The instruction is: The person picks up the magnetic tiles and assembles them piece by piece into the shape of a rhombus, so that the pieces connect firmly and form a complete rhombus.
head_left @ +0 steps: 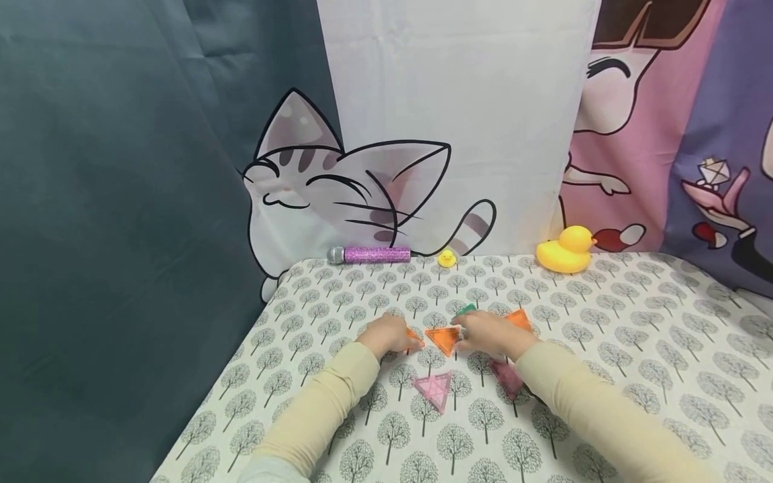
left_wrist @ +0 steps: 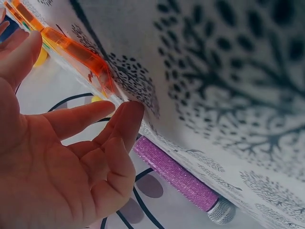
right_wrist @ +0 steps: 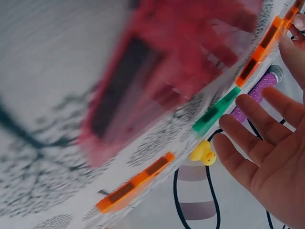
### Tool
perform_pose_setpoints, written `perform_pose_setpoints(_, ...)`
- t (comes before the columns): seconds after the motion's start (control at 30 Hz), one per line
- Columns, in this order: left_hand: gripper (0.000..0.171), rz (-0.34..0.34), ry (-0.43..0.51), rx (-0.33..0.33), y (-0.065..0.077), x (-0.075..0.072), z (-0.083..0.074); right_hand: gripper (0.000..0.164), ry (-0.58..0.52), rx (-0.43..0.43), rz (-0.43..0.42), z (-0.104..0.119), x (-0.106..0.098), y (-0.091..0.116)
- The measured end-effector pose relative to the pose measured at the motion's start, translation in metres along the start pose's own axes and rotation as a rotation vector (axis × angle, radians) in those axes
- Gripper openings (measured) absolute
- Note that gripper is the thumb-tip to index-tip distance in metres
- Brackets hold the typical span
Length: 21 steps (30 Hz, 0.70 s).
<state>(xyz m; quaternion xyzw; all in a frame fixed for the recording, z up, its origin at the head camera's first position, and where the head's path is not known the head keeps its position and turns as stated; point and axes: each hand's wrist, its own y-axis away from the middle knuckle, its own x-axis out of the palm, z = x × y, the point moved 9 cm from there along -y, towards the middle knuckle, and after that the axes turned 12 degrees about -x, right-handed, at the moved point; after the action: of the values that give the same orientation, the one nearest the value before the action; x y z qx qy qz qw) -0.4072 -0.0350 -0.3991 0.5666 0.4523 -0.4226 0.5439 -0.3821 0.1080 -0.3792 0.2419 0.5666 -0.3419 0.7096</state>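
Note:
My left hand [head_left: 386,333] is low over the patterned cloth, beside an orange triangle tile [head_left: 413,340]. In the left wrist view the thumb and index finger are spread wide, their tips close to the orange edge [left_wrist: 78,53]. To the right, my right hand [head_left: 486,330] has its thumb at the corner of a second orange triangle tile [head_left: 443,340], which lies between the hands. Its other fingers stretch loosely toward a green tile [right_wrist: 215,112], partly hidden in the head view. Pink triangle tile [head_left: 435,389] and dark pink tile [head_left: 507,377] lie nearer me.
Another orange tile [head_left: 519,319] lies beyond the right wrist. Along the far edge of the cloth-covered table [head_left: 302,429] are a purple glittery microphone [head_left: 376,255], a small yellow duck [head_left: 447,259] and a large yellow duck [head_left: 566,251]. Printed curtains hang behind.

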Motion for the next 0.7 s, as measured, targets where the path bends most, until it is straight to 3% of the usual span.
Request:
perform_pose_setpoints(0.17, 0.049, 0.006, -0.012, -0.01, 0.003, -0.002, -0.002, 0.05, -0.007, -0.031, 0.01, 0.007, 0.003, -0.009)
perform_pose_setpoints(0.4, 0.042, 0.011, -0.012, -0.015, 0.002, -0.003, -0.004, 0.049, -0.03, -0.006, 0.053, 0.004, 0.008, -0.017)
perform_pose_setpoints(0.7, 0.037, 0.024, 0.081, -0.028, -0.001, -0.004, -0.008, 0.033, -0.017, -0.004, 0.048, 0.002, 0.008, -0.02)
